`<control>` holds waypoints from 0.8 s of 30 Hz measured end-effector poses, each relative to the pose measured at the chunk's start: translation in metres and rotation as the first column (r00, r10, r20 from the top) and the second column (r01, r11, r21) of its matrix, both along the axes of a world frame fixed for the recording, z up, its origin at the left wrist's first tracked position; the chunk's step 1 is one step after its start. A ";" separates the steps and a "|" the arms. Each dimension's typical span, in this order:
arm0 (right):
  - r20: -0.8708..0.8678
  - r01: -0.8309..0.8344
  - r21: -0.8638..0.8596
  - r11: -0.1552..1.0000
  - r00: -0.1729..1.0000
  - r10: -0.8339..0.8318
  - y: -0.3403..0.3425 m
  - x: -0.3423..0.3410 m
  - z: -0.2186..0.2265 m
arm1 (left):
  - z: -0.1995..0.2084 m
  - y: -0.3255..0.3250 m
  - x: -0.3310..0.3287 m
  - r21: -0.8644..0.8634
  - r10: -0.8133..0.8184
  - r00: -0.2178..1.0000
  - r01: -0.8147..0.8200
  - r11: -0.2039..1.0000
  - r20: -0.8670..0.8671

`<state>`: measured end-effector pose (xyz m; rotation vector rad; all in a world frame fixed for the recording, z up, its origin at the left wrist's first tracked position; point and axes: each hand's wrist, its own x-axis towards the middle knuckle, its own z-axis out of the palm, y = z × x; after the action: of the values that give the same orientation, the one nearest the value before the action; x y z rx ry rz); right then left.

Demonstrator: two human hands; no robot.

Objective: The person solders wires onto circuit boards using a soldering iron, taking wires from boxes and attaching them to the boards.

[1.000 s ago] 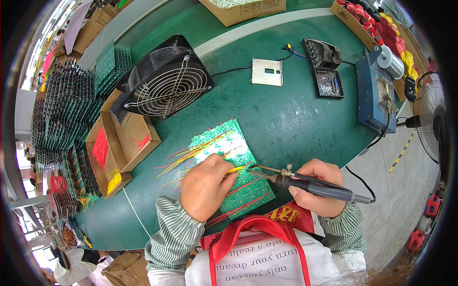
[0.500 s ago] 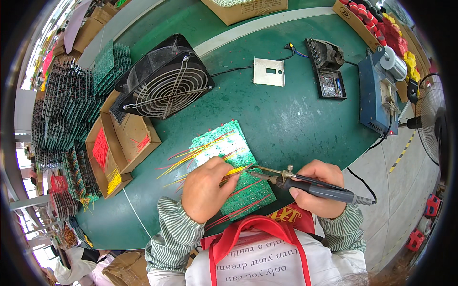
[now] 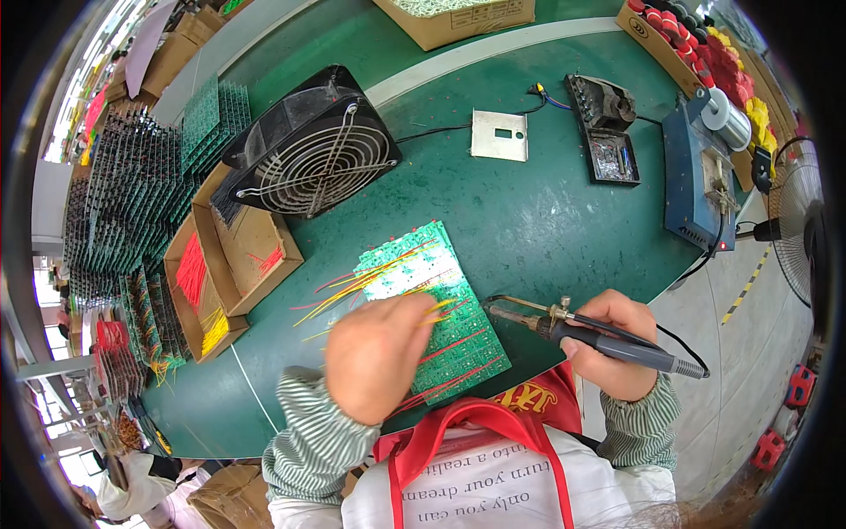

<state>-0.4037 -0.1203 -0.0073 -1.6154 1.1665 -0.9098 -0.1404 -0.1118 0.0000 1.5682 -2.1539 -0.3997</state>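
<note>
A green circuit board panel [image 3: 463,339] lies on the bench in front of me, with red wires [image 3: 454,346] and yellow wires [image 3: 352,286] running across it. My left hand [image 3: 374,357] is over its left part, slightly blurred. Its fingers are pinched together, and short yellow wire ends stick out at the fingertips. In my right hand [image 3: 617,339] is a soldering iron [image 3: 608,346] with a thin solder-feed tube along it. The iron's tip points left, just off the right edge of the panel. My left palm hides part of the panel and wires.
A divided cardboard box [image 3: 233,273] with red and yellow wires stands left, beside a black fan [image 3: 317,150]. Stacked circuit boards [image 3: 132,194] rise behind it. Farther off are a metal plate [image 3: 500,136], a black tray [image 3: 614,159] and a blue solder feeder [image 3: 696,176].
My right hand has drawn the soldering iron rightward, away from the wires and off the panel. My left hand has shifted slightly, its fingers lifting toward the far side.
</note>
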 end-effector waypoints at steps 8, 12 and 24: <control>-0.003 0.009 0.009 1.000 1.000 -0.009 -0.001 -0.002 -0.002 | -0.024 -0.002 -0.014 0.278 0.067 0.990 -0.031 0.960 -0.123; -0.008 0.000 0.027 1.000 1.000 0.000 -0.004 -0.001 -0.001 | -0.026 -0.006 -0.014 0.274 0.047 0.991 -0.012 0.962 -0.123; 0.006 -0.007 0.001 1.000 1.000 0.007 -0.006 0.002 -0.007 | -0.022 -0.011 -0.012 0.382 0.021 0.995 0.017 0.924 -0.094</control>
<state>-0.4013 -0.1263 -0.0146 -1.6143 1.1562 -0.9083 -0.1522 -0.1231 -0.0216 1.7096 -2.0868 -0.9251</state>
